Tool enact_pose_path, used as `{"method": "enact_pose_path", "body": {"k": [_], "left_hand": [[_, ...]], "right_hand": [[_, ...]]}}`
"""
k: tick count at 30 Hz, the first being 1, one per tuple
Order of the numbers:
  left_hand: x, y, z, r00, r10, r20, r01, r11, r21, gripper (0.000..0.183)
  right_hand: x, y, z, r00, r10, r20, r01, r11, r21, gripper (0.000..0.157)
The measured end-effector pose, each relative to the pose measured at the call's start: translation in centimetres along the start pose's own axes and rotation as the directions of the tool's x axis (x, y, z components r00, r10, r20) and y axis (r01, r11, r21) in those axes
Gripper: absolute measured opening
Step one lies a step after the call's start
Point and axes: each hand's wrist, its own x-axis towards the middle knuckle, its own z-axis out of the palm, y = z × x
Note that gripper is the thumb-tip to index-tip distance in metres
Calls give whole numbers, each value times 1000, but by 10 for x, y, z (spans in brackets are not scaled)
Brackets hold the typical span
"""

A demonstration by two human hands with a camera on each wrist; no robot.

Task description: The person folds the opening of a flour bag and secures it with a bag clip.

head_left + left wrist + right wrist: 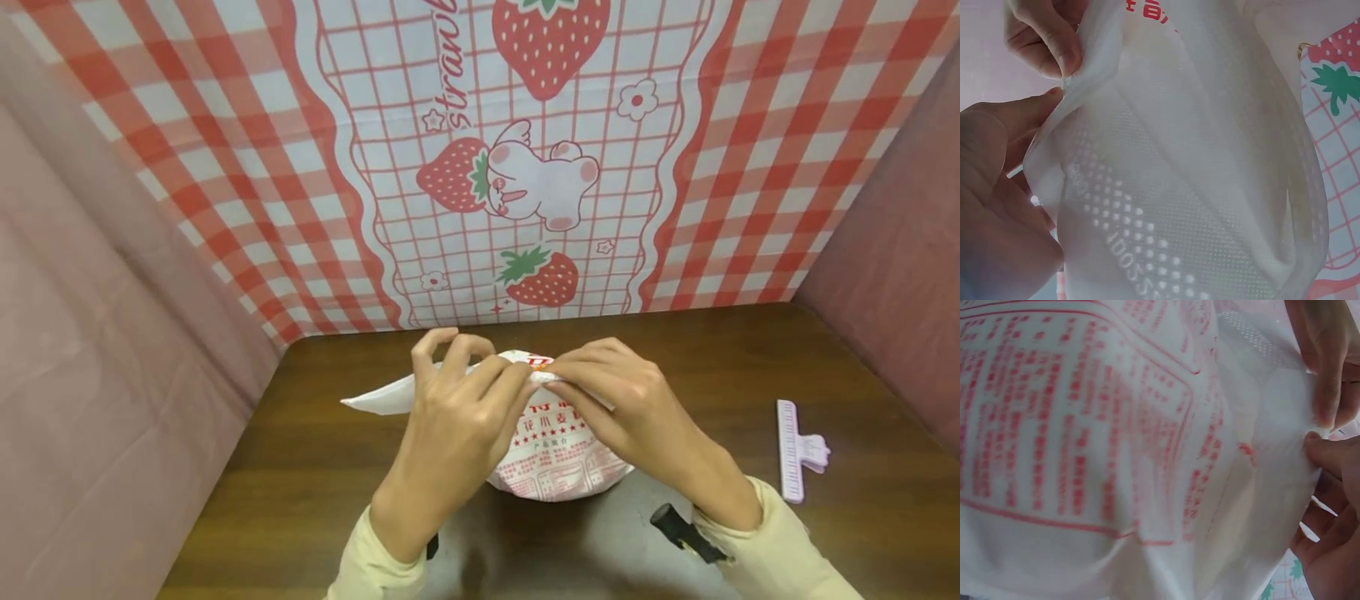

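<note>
A white flour bag [558, 467] with red printing stands on the table between my hands. Its top edge is folded into a narrow band, and one pale end of it sticks out to the left. My left hand [467, 412] pinches the folded edge near the middle. Close beside it, my right hand [633, 404] pinches the same edge between thumb and fingers. In the left wrist view the bag's translucent woven side [1179, 156] shows embossed dots and digits. The right wrist view shows the printed side [1072, 425], with both thumbs near each other on the fold.
A pale purple sealing clip [790, 450] lies on the right of the brown wooden table [300, 467]. A red checked strawberry cloth [525, 167] hangs behind the table, and pink curtains [97, 333] stand at the sides.
</note>
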Motion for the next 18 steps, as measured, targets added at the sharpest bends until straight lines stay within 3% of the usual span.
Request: {"method": "enact_pose_path", "body": {"k": [6,18], "left_hand": [[1,0,0,998,56,-5,-56,998,25,16],[-1,0,1,999,47,-2,-47,999,-14,9]], "right_hand": [[-3,2,0,999,-28,-22,29,999,18,26],[-4,3,0,997,-50,-58,52,998,44,25]]}}
